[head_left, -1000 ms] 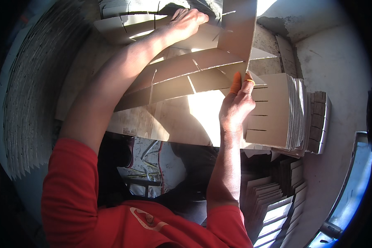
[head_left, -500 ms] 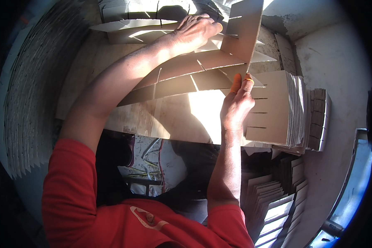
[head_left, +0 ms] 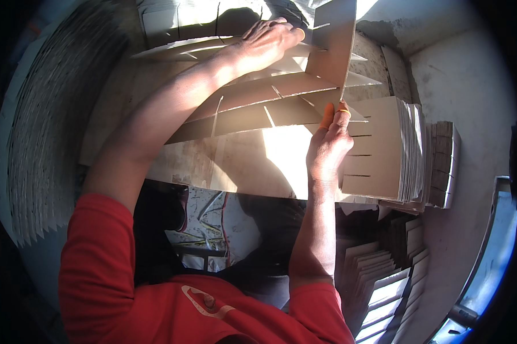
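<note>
A slotted cardboard strip stands on edge at the right end of several long slotted cardboard strips, crossing them. With orange-capped fingers, my right hand pinches the near end of that upright strip where it meets the nearest long strip. Toward the far side, my left hand is bent over the far long strips, fingers curled and an orange cap on one of them. Its fingertips reach close to the upright strip's far part; what they grip is hidden behind the hand.
A stack of slotted cardboard sheets lies at the table's right end, with another bundle beside it. Tall piles of cardboard rise on the left. More slotted pieces stand below right. The wooden table is partly sunlit.
The upright strip has shifted slightly left and tilted a little. My left hand has moved slightly left with the far strips; my right hand keeps its pinch in almost the same place.
</note>
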A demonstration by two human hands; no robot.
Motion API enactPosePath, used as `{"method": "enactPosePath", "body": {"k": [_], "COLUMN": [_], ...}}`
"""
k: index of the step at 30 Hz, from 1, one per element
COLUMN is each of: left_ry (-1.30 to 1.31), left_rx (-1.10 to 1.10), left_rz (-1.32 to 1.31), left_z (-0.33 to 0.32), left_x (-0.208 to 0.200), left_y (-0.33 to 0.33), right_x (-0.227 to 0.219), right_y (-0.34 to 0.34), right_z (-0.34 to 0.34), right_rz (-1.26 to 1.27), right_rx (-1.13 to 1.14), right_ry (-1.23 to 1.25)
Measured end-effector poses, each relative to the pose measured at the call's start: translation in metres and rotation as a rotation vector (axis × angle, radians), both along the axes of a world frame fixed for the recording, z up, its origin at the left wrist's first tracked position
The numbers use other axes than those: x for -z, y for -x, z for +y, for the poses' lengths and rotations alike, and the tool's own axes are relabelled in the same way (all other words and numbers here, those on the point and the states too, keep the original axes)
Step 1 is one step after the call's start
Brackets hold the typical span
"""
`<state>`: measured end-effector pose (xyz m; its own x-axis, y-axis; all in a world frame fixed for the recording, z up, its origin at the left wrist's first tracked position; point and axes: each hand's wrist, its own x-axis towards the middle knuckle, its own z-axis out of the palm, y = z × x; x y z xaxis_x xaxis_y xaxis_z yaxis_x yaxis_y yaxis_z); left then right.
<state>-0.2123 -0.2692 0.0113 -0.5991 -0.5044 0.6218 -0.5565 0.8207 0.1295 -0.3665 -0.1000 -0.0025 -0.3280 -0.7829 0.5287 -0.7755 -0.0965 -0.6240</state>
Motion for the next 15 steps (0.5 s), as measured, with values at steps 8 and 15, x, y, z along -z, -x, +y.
{"method": "enactPosePath", "body": {"k": [8, 15], "left_ry": [0.102, 0.033], "left_rx": [-0.027, 0.056], "left_rz": [0.092, 0.073], "left_z": [-0.009, 0.010], "left_x": [0.005, -0.007], "left_y": [-0.002, -0.001], "right_x": [0.008, -0.001], "right_y": [0.006, 0.001], "right_z": [0.000, 0.004], "right_rz": [0.012, -0.072], "right_rx": [-0.109, -0.099], "right_ry": [0.130, -0.089]}}
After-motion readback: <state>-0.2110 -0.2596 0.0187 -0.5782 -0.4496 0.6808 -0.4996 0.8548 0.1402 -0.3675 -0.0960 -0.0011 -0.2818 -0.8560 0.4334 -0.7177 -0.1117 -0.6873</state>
